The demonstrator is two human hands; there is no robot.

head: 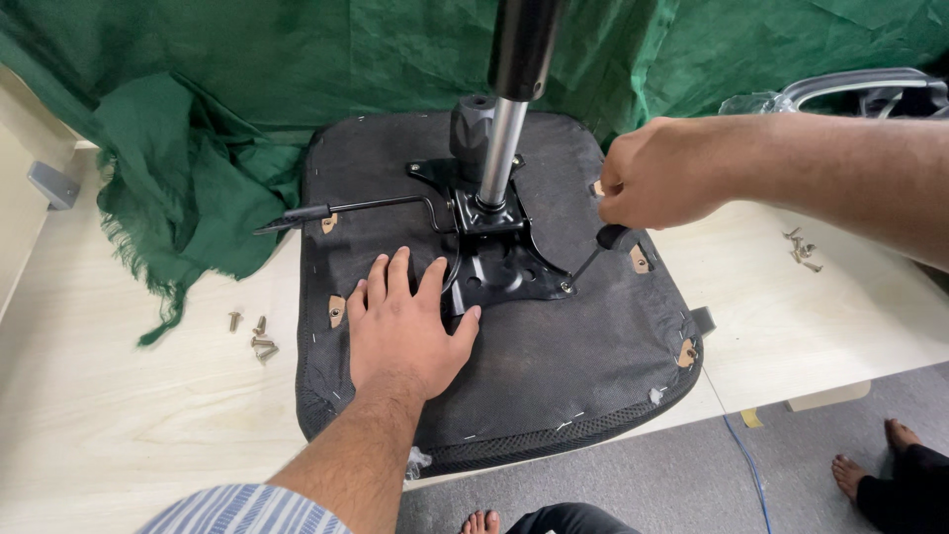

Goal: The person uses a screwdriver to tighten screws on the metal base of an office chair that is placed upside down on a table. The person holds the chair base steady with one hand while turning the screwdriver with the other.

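An upturned black office chair seat lies on a pale wooden table. A black metal mechanism plate is fixed to its underside, with a grey gas cylinder rising from it and a lever pointing left. My left hand rests flat on the seat fabric, fingers spread, touching the plate's left edge. My right hand is closed on a black-handled screwdriver, whose tip meets a screw at the plate's right corner.
Loose screws lie on the table left of the seat, more screws to the right. Green cloth covers the back. A chair armrest sits at top right. Another person's bare feet stand on the grey floor.
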